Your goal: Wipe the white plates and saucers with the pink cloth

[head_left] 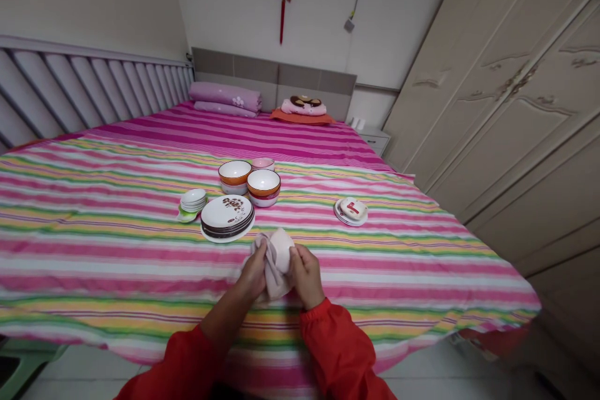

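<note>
Between my hands, just above the striped cloth, is a small white dish (282, 249), tilted, with a pale cloth (274, 281) bunched around its left and lower side. My left hand (254, 272) is closed on the cloth and presses it against the dish. At the right rim, my right hand (305, 275) pinches the dish between thumb and fingers. Beyond my left hand stands a stack of plates (228, 215), the top one white with a brown flower print. Whether the dish is a bowl or a saucer is hard to make out.
Stacked bowls (263, 182) and more bowls (234, 172) stand behind the plates. Small white bowls (192, 197) sit on a green dish at the left. To the right lie small saucers (352, 209). Striped sheets cover the bed; its near edge (422, 350) drops toward the floor.
</note>
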Tool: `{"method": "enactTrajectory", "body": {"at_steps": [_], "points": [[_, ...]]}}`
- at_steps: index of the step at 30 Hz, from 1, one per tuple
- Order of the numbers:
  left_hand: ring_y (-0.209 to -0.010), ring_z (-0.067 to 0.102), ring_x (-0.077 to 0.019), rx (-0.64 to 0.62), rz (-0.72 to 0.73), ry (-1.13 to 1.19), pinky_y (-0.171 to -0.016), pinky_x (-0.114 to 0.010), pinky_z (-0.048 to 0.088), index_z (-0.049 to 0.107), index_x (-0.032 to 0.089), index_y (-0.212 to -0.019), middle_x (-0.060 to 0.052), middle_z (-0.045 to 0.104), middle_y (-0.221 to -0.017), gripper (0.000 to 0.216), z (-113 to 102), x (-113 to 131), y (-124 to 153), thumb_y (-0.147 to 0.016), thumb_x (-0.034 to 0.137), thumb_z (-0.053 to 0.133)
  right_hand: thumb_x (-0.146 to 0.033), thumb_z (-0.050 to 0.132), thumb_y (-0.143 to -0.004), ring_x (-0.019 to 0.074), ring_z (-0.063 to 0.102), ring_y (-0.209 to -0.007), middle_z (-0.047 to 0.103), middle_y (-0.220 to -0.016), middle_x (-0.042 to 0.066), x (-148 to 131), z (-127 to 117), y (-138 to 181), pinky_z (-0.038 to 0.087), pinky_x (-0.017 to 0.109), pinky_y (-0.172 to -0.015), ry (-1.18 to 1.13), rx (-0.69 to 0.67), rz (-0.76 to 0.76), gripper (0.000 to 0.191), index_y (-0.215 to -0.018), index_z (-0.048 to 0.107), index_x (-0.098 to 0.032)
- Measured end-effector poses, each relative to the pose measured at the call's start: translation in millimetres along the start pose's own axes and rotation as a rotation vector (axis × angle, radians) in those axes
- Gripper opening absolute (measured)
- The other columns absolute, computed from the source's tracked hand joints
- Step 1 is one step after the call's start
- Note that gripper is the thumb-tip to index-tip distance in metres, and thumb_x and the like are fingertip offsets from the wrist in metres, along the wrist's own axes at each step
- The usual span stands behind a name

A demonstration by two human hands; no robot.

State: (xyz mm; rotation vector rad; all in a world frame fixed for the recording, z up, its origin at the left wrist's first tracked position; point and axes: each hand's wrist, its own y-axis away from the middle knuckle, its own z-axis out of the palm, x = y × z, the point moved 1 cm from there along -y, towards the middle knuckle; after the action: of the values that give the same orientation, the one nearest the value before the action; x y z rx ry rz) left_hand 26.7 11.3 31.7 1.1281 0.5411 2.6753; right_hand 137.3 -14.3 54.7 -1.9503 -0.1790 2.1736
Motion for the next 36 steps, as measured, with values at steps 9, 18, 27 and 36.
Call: {"method": "enactTrajectory", "body": {"at_steps": [9, 18, 27, 36], "points": [[-0.083, 0.067, -0.0197, -0.17, -0.101, 0.078, -0.077, -0.028, 0.052, 0.064, 0.013, -0.089, -0.007, 0.071, -0.081, 0.031, 14.7, 17.6, 28.9, -0.082, 0.043, 0.059, -0.026, 0.036, -0.091, 0.022, 0.059, -0.077, 0.068, -0.087, 0.012, 12.8, 13.2, 6.0, 0.046, 0.032, -0.071, 0.814, -0.281, -0.485, 0.034, -0.11, 0.063, -0.02], [-0.068, 0.066, -0.0154, -0.155, -0.004, -0.003, -0.066, -0.023, 0.051, 0.062, 0.011, -0.077, -0.003, 0.069, -0.07, 0.019, 4.7, 12.0, 26.2, -0.071, 0.026, 0.073, -0.023, 0.043, -0.09, 0.0239, 0.057, -0.106, 0.067, -0.109, 0.01, 2.0, 5.1, 6.6, 0.042, 0.043, -0.092, 0.722, -0.316, -0.567, 0.03, -0.114, 0.061, -0.024], [-0.08, 0.069, -0.0247, -0.284, -0.077, -0.155, -0.075, -0.034, 0.053, 0.067, 0.009, -0.097, -0.013, 0.073, -0.087, 0.033, 11.0, 12.5, 36.9, -0.075, 0.033, 0.069, -0.047, 0.057, -0.081, 0.0247, 0.06, -0.105, 0.066, -0.112, 0.01, 11.4, -7.6, -8.4, 0.048, 0.04, -0.088, -0.25, 0.108, 0.144, 0.047, -0.117, 0.058, -0.018], [-0.052, 0.065, -0.0201, -0.252, -0.194, -0.348, -0.05, -0.027, 0.05, 0.068, 0.011, -0.081, -0.008, 0.071, -0.063, 0.024, 8.3, 13.9, 39.4, -0.069, 0.031, 0.073, -0.056, 0.062, -0.074, 0.0248, 0.068, -0.084, 0.072, -0.093, 0.01, 25.3, -9.2, -17.0, 0.054, 0.038, -0.072, -0.637, 0.15, 0.37, 0.05, -0.104, 0.061, -0.016]]}}
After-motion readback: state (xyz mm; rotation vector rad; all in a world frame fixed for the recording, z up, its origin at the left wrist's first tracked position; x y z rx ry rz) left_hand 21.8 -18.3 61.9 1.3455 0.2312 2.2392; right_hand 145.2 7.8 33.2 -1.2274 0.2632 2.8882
